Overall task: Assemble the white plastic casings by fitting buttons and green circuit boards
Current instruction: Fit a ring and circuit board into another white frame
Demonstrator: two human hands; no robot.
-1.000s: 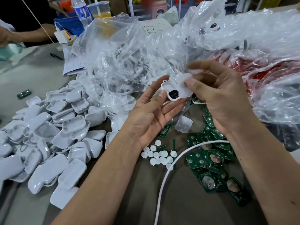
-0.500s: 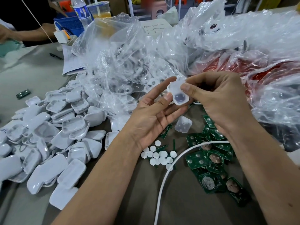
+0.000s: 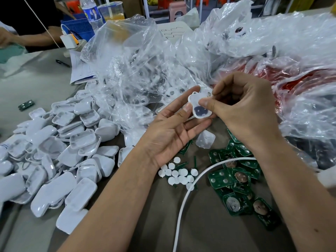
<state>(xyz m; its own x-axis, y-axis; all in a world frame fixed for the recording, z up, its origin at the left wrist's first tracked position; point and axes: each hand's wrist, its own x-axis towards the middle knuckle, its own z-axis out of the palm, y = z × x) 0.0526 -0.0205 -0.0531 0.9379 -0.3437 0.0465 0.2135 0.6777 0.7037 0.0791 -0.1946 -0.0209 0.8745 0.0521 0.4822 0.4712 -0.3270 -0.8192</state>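
Note:
A small white casing (image 3: 200, 107) with a dark round spot showing in it is held above the table between both hands. My left hand (image 3: 169, 131) lies palm up under it, thumb pressing its left edge. My right hand (image 3: 241, 108) pinches its right edge between thumb and curled fingers. Below the hands lie several white round buttons (image 3: 179, 174) and a heap of green circuit boards (image 3: 236, 179). A pile of white casing shells (image 3: 60, 153) covers the left of the table. One loose translucent casing (image 3: 205, 139) lies under my hands.
Clear plastic bags (image 3: 138, 70) of parts are heaped behind the hands, with red-filled bags (image 3: 300, 84) at right. A white cable (image 3: 183, 202) curves across the front. A lone circuit board (image 3: 26, 104) lies far left. Another person's arm (image 3: 32, 39), bottle and cup stand at back left.
The casing has been turned over in my fingers, its dark spot now showing through the face. My right hand's fingers have curled in closer around its edge.

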